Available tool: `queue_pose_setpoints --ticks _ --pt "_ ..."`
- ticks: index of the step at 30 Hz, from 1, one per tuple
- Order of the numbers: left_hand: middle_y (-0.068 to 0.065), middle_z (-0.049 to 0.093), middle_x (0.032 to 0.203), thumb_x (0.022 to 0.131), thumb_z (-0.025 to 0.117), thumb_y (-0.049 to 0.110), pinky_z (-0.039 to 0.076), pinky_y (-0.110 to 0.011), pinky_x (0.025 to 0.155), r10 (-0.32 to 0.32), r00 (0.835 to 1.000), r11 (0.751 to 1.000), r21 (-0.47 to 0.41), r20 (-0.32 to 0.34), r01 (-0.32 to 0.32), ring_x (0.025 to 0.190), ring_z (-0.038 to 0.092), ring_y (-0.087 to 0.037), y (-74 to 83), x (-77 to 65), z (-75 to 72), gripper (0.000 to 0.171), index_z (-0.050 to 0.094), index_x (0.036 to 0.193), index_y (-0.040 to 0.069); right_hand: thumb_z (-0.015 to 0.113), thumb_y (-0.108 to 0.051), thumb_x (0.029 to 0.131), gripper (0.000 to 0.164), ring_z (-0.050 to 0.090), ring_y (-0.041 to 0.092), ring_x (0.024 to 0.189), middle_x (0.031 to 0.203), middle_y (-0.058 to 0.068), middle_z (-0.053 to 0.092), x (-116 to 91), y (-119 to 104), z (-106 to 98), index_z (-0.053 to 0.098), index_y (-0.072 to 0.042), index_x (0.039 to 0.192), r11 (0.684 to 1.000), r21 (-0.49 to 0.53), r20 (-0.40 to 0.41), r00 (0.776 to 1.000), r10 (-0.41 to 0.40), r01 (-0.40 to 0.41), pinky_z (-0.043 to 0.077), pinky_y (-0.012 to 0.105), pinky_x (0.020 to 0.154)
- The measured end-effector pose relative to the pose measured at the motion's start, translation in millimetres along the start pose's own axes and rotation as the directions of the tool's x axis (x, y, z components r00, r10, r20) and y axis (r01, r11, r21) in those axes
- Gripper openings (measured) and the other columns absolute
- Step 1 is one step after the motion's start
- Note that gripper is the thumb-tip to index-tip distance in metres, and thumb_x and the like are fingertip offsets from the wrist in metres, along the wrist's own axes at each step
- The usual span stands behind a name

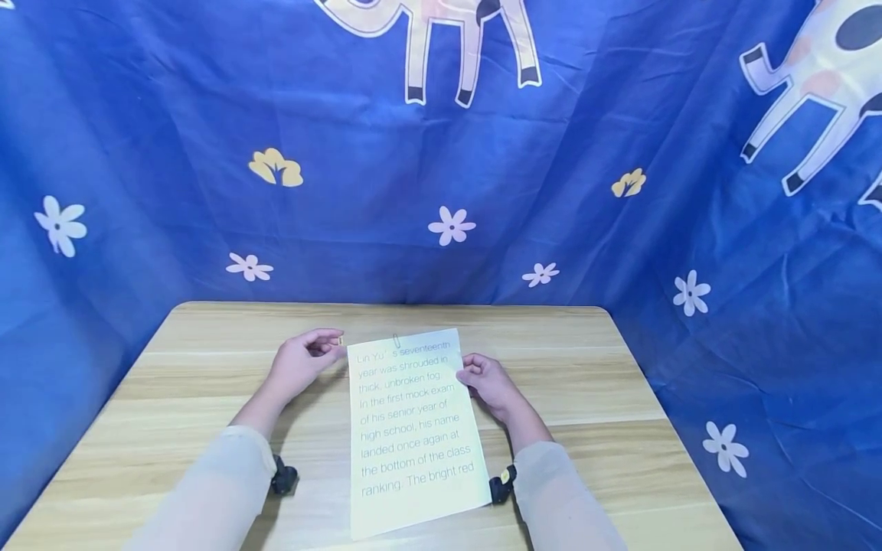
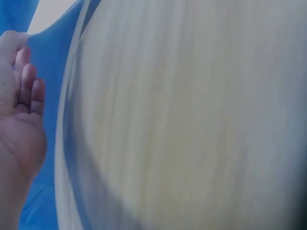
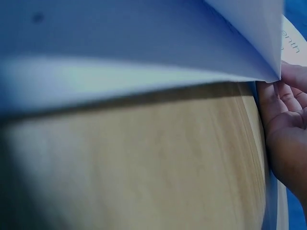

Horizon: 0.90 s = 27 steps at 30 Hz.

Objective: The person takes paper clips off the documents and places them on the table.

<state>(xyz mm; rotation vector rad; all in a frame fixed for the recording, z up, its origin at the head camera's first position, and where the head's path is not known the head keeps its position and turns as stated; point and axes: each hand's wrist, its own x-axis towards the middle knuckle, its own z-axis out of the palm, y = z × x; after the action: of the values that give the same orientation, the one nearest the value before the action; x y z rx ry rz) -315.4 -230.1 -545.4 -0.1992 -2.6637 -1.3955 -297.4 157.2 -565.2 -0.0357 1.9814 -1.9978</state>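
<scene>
A sheet of printed paper (image 1: 413,428) with large dark text slants over the table, its top edge away from me. Near the middle of that edge sits a paper clip (image 1: 396,341). My right hand (image 1: 491,383) pinches the sheet's upper right edge between thumb and fingers; the right wrist view shows the paper's shaded underside (image 3: 120,38). Just off the top left corner, my left hand (image 1: 303,360) holds a small yellowish thing (image 1: 341,340) between thumb and index finger, too small to make out. The left wrist view shows its other fingers (image 2: 29,84) loosely curled.
The light wood-grain table (image 1: 572,390) carries the work. Around its back and sides hangs a blue curtain (image 1: 344,229) printed with cows and flowers. Black wrist cameras (image 1: 283,476) are strapped at both sleeves, the right one close to the sheet's lower right corner.
</scene>
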Motion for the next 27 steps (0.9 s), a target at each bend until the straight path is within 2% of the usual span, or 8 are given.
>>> queue_pose_setpoints --ticks 5,10,13,18,27 --pt "-0.009 0.08 0.108 0.099 0.081 0.023 0.055 -0.011 0.085 0.012 1.0 0.996 0.093 -0.001 -0.012 0.093 0.069 -0.005 0.6 -1.9 -9.6 0.038 0.075 0.133 0.008 0.062 0.004 0.102 0.018 0.072 0.011 0.081 0.086 -0.005 0.075 -0.4 -0.7 -0.5 0.064 0.005 0.12 1.0 0.016 -0.008 1.0 0.014 -0.014 0.062 0.026 0.076" --pt "-0.008 0.082 0.106 0.1 0.078 0.024 0.059 -0.024 0.089 0.013 1.0 0.981 0.193 0.021 -0.017 0.096 0.073 -0.015 -6.5 -2.6 -9.8 0.035 0.076 0.131 0.007 0.063 0.003 0.102 0.016 0.072 0.012 0.082 0.087 -0.004 0.075 -1.8 -0.9 -1.2 0.064 0.004 0.119 1.0 0.007 -0.004 1.0 0.004 -0.004 0.062 0.026 0.077" --pt "-0.007 0.083 0.108 0.1 0.078 0.023 0.059 -0.027 0.089 0.003 0.999 0.972 0.236 0.038 -0.012 0.096 0.073 -0.017 -12.6 -3.4 -8.9 0.034 0.077 0.13 0.008 0.063 0.001 0.103 0.016 0.073 0.012 0.083 0.088 -0.003 0.075 -2.2 -0.4 -1.8 0.064 0.004 0.118 1.0 0.0 0.002 1.0 0.0 0.0 0.062 0.026 0.077" --pt "-0.007 0.083 0.108 0.1 0.078 0.021 0.059 -0.034 0.089 -0.002 0.999 0.964 0.267 0.052 -0.012 0.095 0.074 -0.019 -17.9 -4.8 -7.1 0.032 0.077 0.129 0.008 0.063 0.0 0.103 0.017 0.072 0.011 0.084 0.087 -0.004 0.074 -2.6 0.1 -2.9 0.064 0.004 0.119 1.0 -0.011 0.009 1.0 0.002 -0.002 0.061 0.025 0.08" --pt "-0.007 0.082 0.107 0.101 0.078 0.025 0.06 -0.047 0.094 -0.044 0.998 0.959 0.281 0.052 0.027 0.098 0.075 -0.023 -15.8 -7.9 -4.6 0.035 0.076 0.13 0.006 0.062 0.001 0.103 0.018 0.073 0.012 0.084 0.089 -0.003 0.075 -6.0 -0.8 -6.8 0.063 0.004 0.121 1.0 -0.003 0.02 1.0 0.003 -0.003 0.063 0.026 0.079"
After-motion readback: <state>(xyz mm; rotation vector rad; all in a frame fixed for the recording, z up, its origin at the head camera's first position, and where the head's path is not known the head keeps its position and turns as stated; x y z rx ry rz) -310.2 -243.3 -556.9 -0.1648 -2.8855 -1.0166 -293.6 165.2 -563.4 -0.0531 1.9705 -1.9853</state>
